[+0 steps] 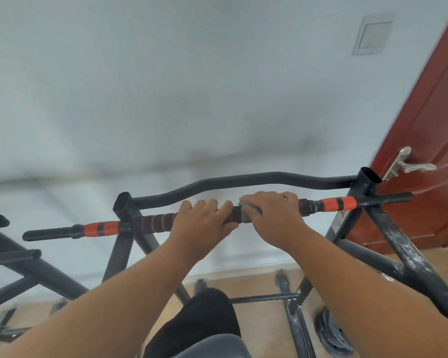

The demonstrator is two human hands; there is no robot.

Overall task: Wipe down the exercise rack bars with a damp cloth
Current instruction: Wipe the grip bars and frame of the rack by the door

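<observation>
Both hands sit side by side on the rack's near bar (311,206), a straight black tube that runs left to right across the middle of the view. The left hand (202,223) curls its fingers over the top of the bar's ribbed black foam grip and holds it. The right hand (274,215), just beside it and nearly touching, wraps the bar with a grey-green cloth (248,210) bunched under its palm; only a wrinkled fold of the cloth shows at the thumb side.

The bar carries smooth orange bands (338,203) on the right and matching bands on the left, with thin orange rings set into the foam between. Its ends taper to narrower black tips, the right one ridged like a screw thread. Behind it a second bar (243,180), bare matte black metal, bends in a shallow wave between two open-topped oval posts (370,177). The right leg (398,244) of the rack is scuffed, with whitish patches over the black paint. A white label on the right post is too blurred to read.

Far right stands a red-brown door (424,151) with a silver lever handle (409,164). The wall (166,86) is pale and plain, with a square grey panel (373,34) high up. The floor (264,326) is light wood.
</observation>
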